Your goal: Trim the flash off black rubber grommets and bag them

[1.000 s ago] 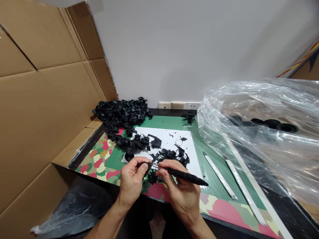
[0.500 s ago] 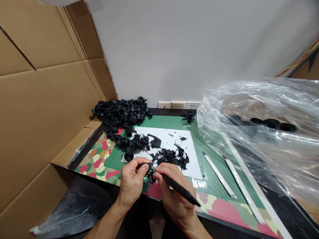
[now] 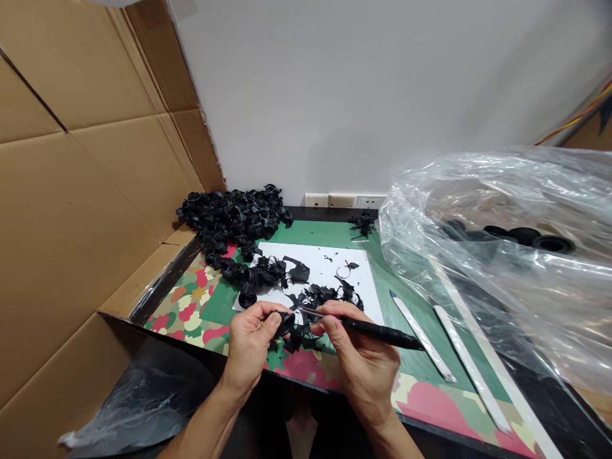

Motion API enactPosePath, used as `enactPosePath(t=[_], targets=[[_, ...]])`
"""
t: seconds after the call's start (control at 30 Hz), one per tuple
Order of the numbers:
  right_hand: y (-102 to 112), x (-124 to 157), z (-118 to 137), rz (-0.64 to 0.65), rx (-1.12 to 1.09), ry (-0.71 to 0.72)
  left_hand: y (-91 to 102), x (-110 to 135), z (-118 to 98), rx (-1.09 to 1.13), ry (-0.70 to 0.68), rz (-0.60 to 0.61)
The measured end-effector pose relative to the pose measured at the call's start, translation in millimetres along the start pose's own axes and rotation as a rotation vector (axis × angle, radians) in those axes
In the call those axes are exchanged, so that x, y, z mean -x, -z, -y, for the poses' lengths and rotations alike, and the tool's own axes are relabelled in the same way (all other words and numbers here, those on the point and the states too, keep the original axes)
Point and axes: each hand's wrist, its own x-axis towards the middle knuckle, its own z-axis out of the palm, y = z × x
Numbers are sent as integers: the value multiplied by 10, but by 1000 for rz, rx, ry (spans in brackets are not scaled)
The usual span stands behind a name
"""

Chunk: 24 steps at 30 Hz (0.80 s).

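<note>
Right grip (image 3: 368,363) holds black tool (image 3: 382,333) over green tabletop (image 3: 329,231) (wall (image 3: 306,95) behind).

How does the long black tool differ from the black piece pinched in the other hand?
The tool is long and slender; the piece is short and rounded. The right hand grips the tool, while the left hand pinches the piece. The tool has a thin, shiny front end; the piece shows none. Both look mostly black.
</note>
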Motion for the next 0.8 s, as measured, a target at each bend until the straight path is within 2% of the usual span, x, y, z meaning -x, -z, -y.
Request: enactPosePath(t=[0.17,0.37,0.6,0.73,0.8], targets=[[-34,1,21,86,-24,-9,-15,13,-28,40,38,3],[-55,-33,59,189,46,190,17,19,12,-22,-39,23],[-50,-18,84,218,132,283,60,30,81,-164,-159,37],[-45,-2,121,251,226,419,50,30,83,-199,-172,20],[-47,9,138,278,260,439,40,27,84,-205,-173,19]])
